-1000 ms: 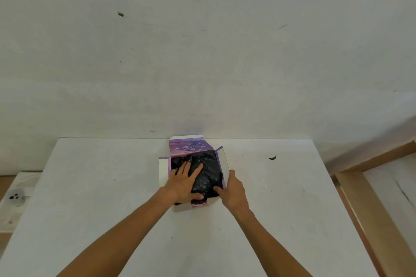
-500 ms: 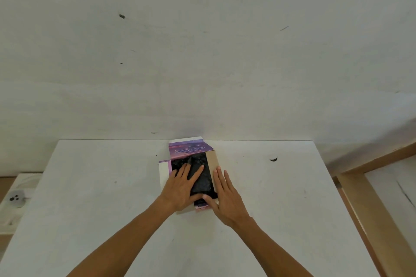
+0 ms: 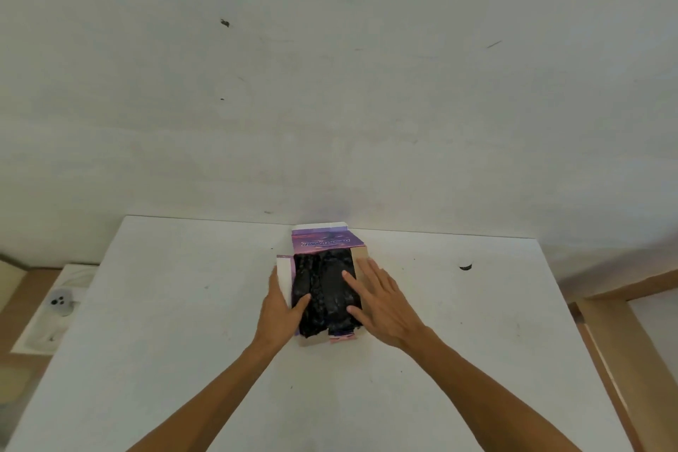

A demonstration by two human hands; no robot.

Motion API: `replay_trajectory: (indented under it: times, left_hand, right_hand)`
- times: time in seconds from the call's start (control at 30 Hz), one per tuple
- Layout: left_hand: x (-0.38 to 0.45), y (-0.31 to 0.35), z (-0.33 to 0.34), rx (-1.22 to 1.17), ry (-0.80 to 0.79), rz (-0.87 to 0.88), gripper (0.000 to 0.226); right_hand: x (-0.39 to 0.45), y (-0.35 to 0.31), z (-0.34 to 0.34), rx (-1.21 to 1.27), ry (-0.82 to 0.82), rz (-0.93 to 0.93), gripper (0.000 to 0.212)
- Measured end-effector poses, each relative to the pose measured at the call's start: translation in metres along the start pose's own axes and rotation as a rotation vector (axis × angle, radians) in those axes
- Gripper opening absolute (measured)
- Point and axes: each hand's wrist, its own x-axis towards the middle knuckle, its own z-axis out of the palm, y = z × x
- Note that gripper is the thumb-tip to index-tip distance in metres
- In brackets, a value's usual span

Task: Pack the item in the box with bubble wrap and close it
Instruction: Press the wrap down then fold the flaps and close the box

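While our right hand (image 3: 385,305) lays straight fingers on the box (image 3: 323,290) at mid-surface (image 3: 165,323), bubble-wrapped item (image 3: 323,290) inside, our left hand (image 3: 280,305) pinches its side flap; we should fold both sides flat before the lid.

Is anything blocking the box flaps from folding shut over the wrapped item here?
Yes: the hands. The right hand lies flat on the folded right flap, fingers over the black bubble wrap. The left hand grips the left flap, thumb inside. The far lid stands open.
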Motion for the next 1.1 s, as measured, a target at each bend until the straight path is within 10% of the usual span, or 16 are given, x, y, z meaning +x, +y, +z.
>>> replay_trajectory:
  times: [0.17, 0.47, 1.1]
  left_hand:
    - [-0.009, 0.014, 0.006, 0.017, -0.166, 0.155, 0.079]
    - [0.0, -0.01, -0.016, 0.735, -0.322, 0.584, 0.085]
    - [0.035, 0.019, -0.036, 0.973, -0.51, 0.583, 0.105]
  right_hand:
    - [0.009, -0.009, 0.01, -0.144, -0.134, -0.102, 0.057]
    - [0.011, -0.011, 0.006, -0.194, -0.187, -0.082, 0.058]
    - [0.026, -0.001, -0.011, -0.183, -0.225, -0.179, 0.067]
